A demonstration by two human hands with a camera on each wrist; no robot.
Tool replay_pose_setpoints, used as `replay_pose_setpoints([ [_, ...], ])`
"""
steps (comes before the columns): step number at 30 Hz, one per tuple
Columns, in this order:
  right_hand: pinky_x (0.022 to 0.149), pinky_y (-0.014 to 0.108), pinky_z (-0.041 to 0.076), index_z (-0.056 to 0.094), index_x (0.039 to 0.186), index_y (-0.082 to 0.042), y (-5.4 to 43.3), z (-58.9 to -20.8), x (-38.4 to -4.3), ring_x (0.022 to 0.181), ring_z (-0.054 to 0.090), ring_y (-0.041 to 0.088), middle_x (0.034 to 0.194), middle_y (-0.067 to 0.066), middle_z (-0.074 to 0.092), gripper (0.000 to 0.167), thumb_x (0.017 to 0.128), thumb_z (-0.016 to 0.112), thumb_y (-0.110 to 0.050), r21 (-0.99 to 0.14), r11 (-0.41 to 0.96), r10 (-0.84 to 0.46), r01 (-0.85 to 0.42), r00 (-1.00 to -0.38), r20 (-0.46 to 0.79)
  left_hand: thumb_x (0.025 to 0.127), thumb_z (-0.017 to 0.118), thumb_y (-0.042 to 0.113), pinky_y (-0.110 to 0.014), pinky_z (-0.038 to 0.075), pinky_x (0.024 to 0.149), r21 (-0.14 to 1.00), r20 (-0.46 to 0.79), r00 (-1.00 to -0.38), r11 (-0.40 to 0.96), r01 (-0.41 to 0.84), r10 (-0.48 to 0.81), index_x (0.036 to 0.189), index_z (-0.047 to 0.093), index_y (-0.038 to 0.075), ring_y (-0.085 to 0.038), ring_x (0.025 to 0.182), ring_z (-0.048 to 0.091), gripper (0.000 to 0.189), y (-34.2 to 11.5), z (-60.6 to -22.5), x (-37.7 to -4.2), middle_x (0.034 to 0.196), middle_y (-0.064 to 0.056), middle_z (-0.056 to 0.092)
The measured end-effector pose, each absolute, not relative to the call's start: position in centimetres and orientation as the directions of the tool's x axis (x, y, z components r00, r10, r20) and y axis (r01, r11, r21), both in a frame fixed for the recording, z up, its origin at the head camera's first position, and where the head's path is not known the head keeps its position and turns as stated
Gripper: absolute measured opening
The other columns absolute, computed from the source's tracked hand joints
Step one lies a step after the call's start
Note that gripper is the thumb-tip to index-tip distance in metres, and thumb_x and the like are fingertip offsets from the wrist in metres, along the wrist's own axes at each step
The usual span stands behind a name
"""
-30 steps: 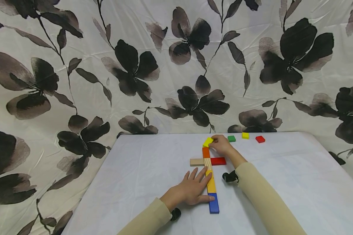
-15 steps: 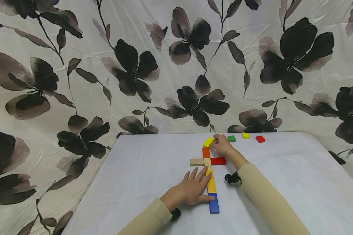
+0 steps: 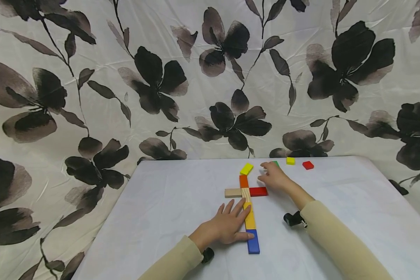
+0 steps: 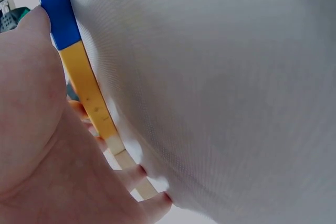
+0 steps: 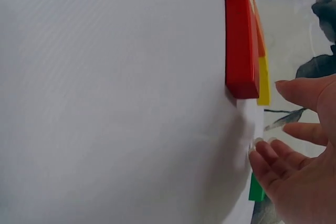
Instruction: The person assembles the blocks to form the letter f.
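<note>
My left hand (image 3: 221, 228) lies with fingers spread over a line of wooden blocks. Its thumb rests at the blue block (image 3: 253, 245), and its fingertips touch the orange-yellow block (image 3: 250, 219) and the pale wooden block (image 3: 245, 192). Beyond these come an orange block (image 3: 243, 181) and a tilted yellow block (image 3: 246, 168). A tan block (image 3: 233, 193) and a red block (image 3: 258, 191) stick out to either side. My right hand (image 3: 279, 179), thumb and fingers apart, holds nothing. It hovers right of the yellow block and partly hides a green block (image 5: 256, 188).
Towards the table's far edge sit a small yellow block (image 3: 291, 161) and a small red block (image 3: 308, 165). A white cloth covers the table (image 3: 161, 217). Behind it hangs a flowered curtain (image 3: 182, 128). Each wrist wears a black camera.
My right hand has let go of the tilted yellow block and moved right, towards the green block. The yellow block stays at the line's far end. My left hand has not moved.
</note>
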State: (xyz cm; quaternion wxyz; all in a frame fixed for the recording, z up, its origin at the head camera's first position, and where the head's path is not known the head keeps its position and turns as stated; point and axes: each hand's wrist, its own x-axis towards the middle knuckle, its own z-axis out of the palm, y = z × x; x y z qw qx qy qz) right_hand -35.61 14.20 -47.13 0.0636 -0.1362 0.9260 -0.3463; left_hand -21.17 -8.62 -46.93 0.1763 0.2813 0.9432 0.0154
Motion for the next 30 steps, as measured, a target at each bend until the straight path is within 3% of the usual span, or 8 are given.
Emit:
replay_pose_setpoints([
  [12, 0.103, 0.054, 0.050, 0.043, 0.148, 0.009, 17.4, -47.0, -34.3, 0.115, 0.057, 0.040, 0.139, 0.031, 0.044, 0.060, 0.098, 0.067, -0.015, -0.617, 0.754, -0.272, -0.228, -0.962, 0.023, 0.092, 0.044, 0.079, -0.062, 0.020, 0.121, 0.129, -0.322, -0.779, 0.840, 0.527, 0.539, 0.165, 0.019, 0.029, -0.038, 0.156, 0.015, 0.093, -8.8, -46.8, -21.1, 0.173, 0.000, 0.003],
  [24, 0.102, 0.059, 0.048, 0.036, 0.151, 0.009, 19.9, -47.3, -35.8, 0.122, 0.053, 0.048, 0.138, 0.034, 0.042, 0.063, 0.100, 0.064, -0.015, -0.646, 0.741, -0.243, -0.183, -0.970, -0.004, 0.093, 0.044, 0.078, -0.061, 0.021, 0.122, 0.130, -0.329, -0.779, 0.842, 0.523, 0.534, 0.166, 0.018, 0.028, -0.037, 0.156, 0.015, 0.092, -8.8, -46.8, -20.9, 0.173, 0.000, 0.003],
  [30, 0.099, 0.061, 0.047, 0.041, 0.146, 0.011, 20.1, -47.3, -36.8, 0.117, 0.055, 0.050, 0.135, 0.038, 0.046, 0.058, 0.097, 0.065, -0.009, -0.627, 0.737, -0.277, -0.253, -0.959, 0.061, 0.093, 0.044, 0.078, -0.061, 0.021, 0.122, 0.123, -0.328, -0.778, 0.841, 0.527, 0.536, 0.166, 0.018, 0.028, -0.037, 0.156, 0.015, 0.092, -8.7, -46.7, -21.0, 0.173, 0.000, 0.003],
])
